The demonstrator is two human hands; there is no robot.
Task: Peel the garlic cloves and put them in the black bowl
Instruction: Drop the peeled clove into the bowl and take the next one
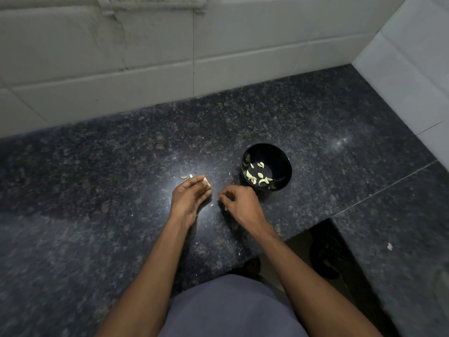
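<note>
My left hand (188, 197) pinches a pale garlic clove (207, 182) at its fingertips, just above the dark granite counter. My right hand (239, 203) sits close beside it with curled fingers; a small pale scrap shows at its fingertips, too small to identify. The black bowl (281, 156) stands just beyond my right hand and holds several peeled cloves (255, 177). Two small garlic pieces (185, 176) lie on the counter just left of my left fingertips.
The speckled granite counter (97, 190) runs to a white tiled wall (145, 57) behind and on the right. Tiny bits of skin are scattered near my hands. The counter edge steps back at the lower right, with the floor (298, 242) below.
</note>
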